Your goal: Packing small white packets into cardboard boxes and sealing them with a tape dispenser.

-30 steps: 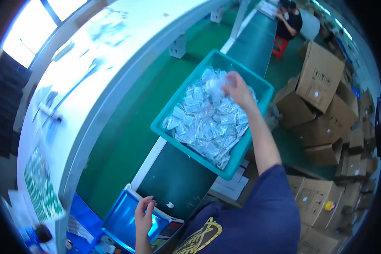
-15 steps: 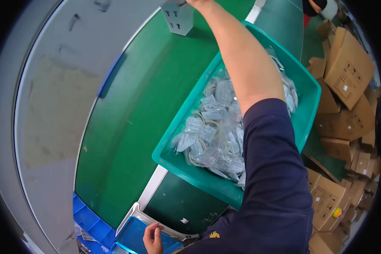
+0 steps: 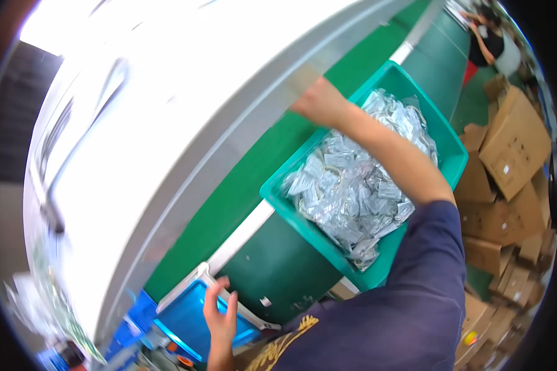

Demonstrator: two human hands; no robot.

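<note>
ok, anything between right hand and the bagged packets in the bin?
Yes: the teal bin's left rim lies between the right hand and the bagged packets in this view. The right forearm crosses above them. Whether the hand clears the rim is unclear.

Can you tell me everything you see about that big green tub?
The teal-green tub is a deep, open-topped rectangle with rounded corners and a smooth rim, and it looks like plastic. It stands upright, slanted in the view, on the dark green work surface, covering part of the white edge strip. Clear packets with pale labels and what look like cables lie heaped inside. The right forearm extends across above it; I can't tell whether they touch.
</note>
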